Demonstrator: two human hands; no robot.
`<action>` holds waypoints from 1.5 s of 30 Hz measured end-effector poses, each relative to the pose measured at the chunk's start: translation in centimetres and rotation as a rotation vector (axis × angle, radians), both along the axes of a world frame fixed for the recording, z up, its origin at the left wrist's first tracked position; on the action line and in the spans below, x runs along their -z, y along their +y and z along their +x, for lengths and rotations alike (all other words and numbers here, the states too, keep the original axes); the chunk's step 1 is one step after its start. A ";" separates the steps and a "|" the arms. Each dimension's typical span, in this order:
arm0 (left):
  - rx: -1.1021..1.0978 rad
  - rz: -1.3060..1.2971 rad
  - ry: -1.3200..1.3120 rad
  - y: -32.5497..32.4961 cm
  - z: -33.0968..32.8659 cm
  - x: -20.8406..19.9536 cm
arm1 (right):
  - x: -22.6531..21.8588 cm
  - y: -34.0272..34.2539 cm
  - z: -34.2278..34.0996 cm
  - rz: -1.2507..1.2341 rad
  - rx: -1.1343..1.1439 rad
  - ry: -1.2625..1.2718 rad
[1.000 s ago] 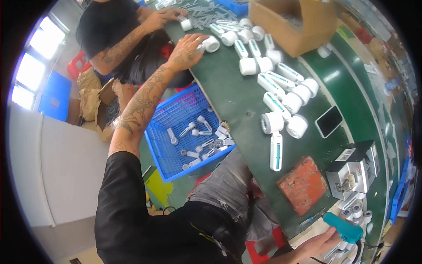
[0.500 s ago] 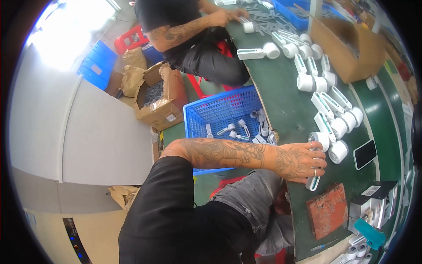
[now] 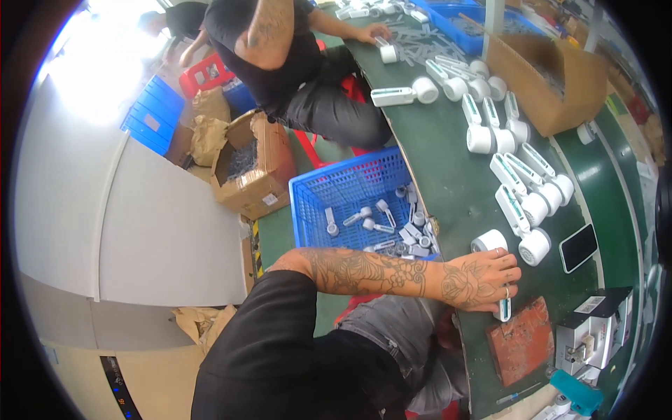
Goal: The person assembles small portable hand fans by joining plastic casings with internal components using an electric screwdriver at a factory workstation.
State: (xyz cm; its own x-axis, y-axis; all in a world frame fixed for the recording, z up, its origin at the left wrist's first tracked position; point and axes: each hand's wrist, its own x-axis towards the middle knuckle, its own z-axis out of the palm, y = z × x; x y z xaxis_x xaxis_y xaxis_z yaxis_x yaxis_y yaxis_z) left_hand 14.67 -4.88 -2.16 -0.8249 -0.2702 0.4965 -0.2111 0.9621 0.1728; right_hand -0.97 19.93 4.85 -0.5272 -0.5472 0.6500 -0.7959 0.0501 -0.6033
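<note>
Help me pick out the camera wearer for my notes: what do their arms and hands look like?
The left sleeve is black and short. Line tattoos cover the forearm, with a flower on the left hand, which wears rings. The right hand is out of view.

white device (image 3: 488,241): part-hidden by left hand (image 3: 483,281) | right hand: out of view | nearer co-worker (image 3: 283,94): cut off above

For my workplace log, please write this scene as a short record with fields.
Left hand: fingers over a white device; grip unclear
Right hand: not in view
Surface: green table
Near left hand: reddish block
Further right: phone, teal tool
Beside table: blue basket holding small parts
Co-worker: hand at another white device
</note>
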 end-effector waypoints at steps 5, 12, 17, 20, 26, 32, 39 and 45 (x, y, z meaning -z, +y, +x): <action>0.019 -0.031 -0.044 -0.2 0.4 -1.5 | -1.0 0.1 -0.1 0.125 0.009 0.089; 0.003 0.054 -0.036 -1.2 0.5 -1.2 | -2.0 -0.5 -1.0 0.294 -0.015 0.237; -0.051 0.101 -0.002 0.1 -0.1 -0.5 | 5.8 1.3 -5.4 0.484 0.238 0.520; -0.130 0.189 0.112 -0.2 0.2 -1.1 | 10.7 3.0 -7.8 0.402 0.145 0.084; -0.082 0.133 -0.065 -2.5 0.9 -2.9 | 6.2 0.1 -7.9 0.589 0.316 -0.018; -0.176 0.209 -0.236 -2.0 1.1 -2.6 | 5.6 2.9 -8.0 0.723 0.427 -0.202; -0.398 0.204 -0.092 -0.2 2.1 -2.8 | 8.0 5.1 -8.7 0.632 0.406 -0.163; -0.372 0.288 -0.039 -0.3 2.3 -2.5 | 2.0 -0.4 -1.5 0.371 0.116 -0.677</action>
